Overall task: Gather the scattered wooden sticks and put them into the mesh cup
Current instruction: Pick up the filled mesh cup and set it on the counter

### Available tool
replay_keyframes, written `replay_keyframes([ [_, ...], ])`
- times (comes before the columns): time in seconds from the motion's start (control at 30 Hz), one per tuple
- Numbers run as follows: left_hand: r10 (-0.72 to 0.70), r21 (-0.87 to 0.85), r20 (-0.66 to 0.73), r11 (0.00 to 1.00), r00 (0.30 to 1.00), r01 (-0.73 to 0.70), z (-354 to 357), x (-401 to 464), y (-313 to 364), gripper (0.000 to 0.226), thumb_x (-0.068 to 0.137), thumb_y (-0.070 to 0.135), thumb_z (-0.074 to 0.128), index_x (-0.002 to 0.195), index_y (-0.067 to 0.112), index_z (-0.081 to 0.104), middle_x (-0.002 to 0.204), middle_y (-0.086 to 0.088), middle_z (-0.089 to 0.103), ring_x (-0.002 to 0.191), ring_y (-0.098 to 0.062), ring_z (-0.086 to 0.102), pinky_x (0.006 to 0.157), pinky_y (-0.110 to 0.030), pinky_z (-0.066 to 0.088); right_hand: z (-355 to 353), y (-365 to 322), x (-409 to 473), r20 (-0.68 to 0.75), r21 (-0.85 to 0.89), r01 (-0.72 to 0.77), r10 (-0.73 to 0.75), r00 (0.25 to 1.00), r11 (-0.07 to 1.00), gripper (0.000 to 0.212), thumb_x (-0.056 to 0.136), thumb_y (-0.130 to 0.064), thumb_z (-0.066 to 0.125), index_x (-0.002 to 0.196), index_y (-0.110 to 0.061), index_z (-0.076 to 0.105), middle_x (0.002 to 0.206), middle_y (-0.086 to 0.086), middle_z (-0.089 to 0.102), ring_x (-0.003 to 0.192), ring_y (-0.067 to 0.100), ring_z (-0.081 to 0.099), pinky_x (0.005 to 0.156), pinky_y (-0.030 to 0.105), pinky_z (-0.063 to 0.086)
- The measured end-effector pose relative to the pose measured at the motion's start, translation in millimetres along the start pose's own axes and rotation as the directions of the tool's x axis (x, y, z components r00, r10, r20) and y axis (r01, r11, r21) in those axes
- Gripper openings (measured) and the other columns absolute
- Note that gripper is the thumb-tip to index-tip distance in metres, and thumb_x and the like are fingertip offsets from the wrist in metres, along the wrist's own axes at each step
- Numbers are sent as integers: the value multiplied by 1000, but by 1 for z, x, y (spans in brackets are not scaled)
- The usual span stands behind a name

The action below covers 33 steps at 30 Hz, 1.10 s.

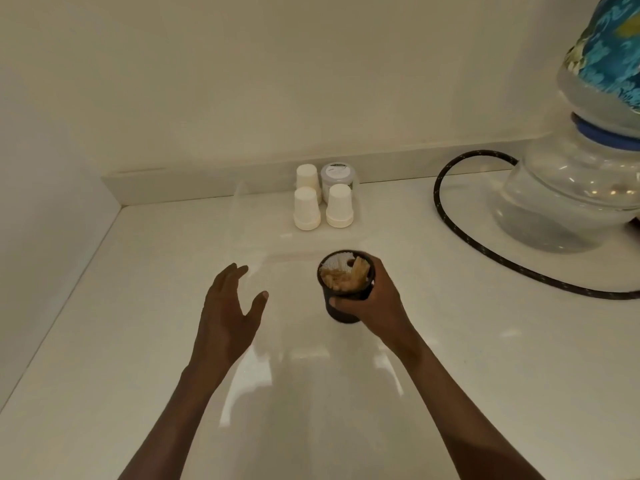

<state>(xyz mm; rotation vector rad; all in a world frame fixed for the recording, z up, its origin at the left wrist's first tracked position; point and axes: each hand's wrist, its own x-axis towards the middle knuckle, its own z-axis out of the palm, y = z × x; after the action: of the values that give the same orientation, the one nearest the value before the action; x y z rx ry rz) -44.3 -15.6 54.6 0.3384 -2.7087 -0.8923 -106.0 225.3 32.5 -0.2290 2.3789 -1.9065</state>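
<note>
A dark mesh cup stands on the white counter near the middle. Inside it I see several pale wooden sticks standing on end. My right hand wraps around the cup's right side, thumb across its front. My left hand hovers to the left of the cup, apart from it, fingers spread and palm turned toward it, holding nothing. I see no loose sticks on the counter.
Three upturned white paper cups and a small lidded jar stand by the back wall. A clear water vessel with a black hose fills the right side. A wall borders the counter's left edge.
</note>
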Motion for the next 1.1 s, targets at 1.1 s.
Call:
replay_keyframes([
  [1.1, -18, -44, 6, 999, 1000, 18, -10, 5, 0, 34, 83, 27, 74, 115, 18, 66, 131, -3, 60, 123, -26, 55, 105, -45, 43, 5, -7, 4, 65, -5, 22, -22, 998, 1000, 83, 53, -27, 91, 124, -40, 50, 119, -22, 63, 110, -2, 60, 85, 15, 53],
])
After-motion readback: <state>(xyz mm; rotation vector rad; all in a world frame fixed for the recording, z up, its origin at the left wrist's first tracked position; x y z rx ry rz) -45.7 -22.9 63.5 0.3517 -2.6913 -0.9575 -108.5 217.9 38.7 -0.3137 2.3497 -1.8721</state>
